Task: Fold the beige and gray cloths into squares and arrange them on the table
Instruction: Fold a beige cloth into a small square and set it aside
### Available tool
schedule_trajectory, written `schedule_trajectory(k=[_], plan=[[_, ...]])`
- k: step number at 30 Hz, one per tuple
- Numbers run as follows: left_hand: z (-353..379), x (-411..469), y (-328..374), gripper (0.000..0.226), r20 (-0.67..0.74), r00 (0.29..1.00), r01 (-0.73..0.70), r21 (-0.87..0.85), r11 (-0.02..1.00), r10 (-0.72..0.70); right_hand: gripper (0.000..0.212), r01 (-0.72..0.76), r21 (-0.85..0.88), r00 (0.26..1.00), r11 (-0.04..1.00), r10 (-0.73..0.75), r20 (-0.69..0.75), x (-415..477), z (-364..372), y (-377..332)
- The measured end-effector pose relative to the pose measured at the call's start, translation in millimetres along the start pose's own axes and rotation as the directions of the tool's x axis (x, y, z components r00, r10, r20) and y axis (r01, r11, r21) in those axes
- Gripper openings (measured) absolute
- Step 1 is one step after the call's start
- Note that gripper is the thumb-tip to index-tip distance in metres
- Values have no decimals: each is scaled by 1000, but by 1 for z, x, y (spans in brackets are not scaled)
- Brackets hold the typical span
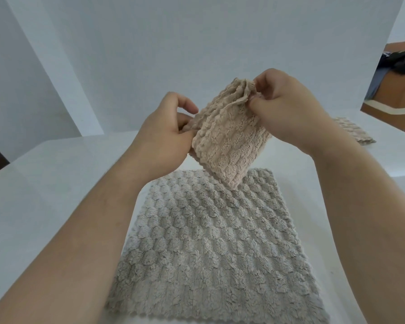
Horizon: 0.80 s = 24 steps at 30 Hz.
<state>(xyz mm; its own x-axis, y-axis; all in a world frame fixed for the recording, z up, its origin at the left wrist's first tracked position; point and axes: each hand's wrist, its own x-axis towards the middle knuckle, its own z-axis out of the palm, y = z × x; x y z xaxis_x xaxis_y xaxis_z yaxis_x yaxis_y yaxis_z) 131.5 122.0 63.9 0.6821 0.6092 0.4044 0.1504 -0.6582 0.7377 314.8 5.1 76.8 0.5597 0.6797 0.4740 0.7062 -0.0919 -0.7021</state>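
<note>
A folded beige cloth hangs in the air above the white table, held between both hands. My left hand pinches its left edge. My right hand pinches its upper right corner, where several layers bunch together. Below it a gray cloth lies spread flat and unfolded on the table in front of me. The beige cloth's lowest corner hangs just over the gray cloth's far edge.
Another folded cloth lies on the table at the far right, partly hidden by my right arm. A cardboard box with dark items on top stands beyond the table's right edge. White walls rise behind the table.
</note>
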Motion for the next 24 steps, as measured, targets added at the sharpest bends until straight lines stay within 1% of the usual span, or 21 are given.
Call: schedule_trajectory(k=[1, 3, 5, 7, 9, 10, 11, 12, 13, 15, 16, 18, 21, 24], plan=[[0, 1, -1, 13, -25, 999, -22, -24, 999, 22, 9, -17, 8, 1000, 1000, 17, -2, 0, 0, 0], [-2, 3, -2, 10, -42, 997, -71, -11, 997, 70, 10, -46, 29, 999, 999, 46, -6, 0, -1, 1], [-3, 3, -2, 25, -38, 995, -92, 32, 995, 93, 12, -64, 34, 998, 997, 64, -9, 0, 0, 1], [-2, 3, 1, 32, -33, 999, -37, -8, 999, 37, 13, -69, 31, 998, 997, 69, -4, 0, 1, 1], [0, 4, 2, 27, -30, 999, 36, -122, 992, -40, 14, -69, 24, 998, 997, 69, -2, 0, 1, 1], [0, 4, 3, 29, -29, 998, 54, -159, 986, -59, 14, -69, 23, 998, 997, 69, 0, -1, 0, 0], [0, 5, 2, 43, -25, 998, 49, -144, 988, -54, 14, -69, 25, 998, 997, 69, 1, -1, 0, 0], [-1, 4, 0, 57, -21, 999, 26, -91, 996, -28, 14, -69, 29, 998, 997, 69, 2, -1, 0, 0], [0, 4, -2, 56, -33, 999, -11, -15, 1000, 11, 14, -70, 32, 998, 997, 70, 3, -1, 0, -1], [1, 2, -3, 36, -74, 994, -66, 116, 991, 75, 14, -72, 46, 997, 996, 72, 9, -2, 0, -2], [1, 3, -5, 32, -100, 992, -68, 136, 988, 82, 13, -71, 53, 997, 996, 70, 16, -2, 0, -2], [1, 3, -5, 33, -107, 991, -64, 134, 989, 79, 11, -59, 51, 998, 997, 57, 32, -3, 1, -4], [0, 2, -1, 43, -44, 998, -26, 153, 988, 33, 7, -11, 35, 998, 999, 8, 59, -6, 5, -7], [5, -1, 2, 41, -17, 999, 31, 212, 977, -28, 6, 28, 23, 995, 999, -30, 92, -9, 13, -13]])
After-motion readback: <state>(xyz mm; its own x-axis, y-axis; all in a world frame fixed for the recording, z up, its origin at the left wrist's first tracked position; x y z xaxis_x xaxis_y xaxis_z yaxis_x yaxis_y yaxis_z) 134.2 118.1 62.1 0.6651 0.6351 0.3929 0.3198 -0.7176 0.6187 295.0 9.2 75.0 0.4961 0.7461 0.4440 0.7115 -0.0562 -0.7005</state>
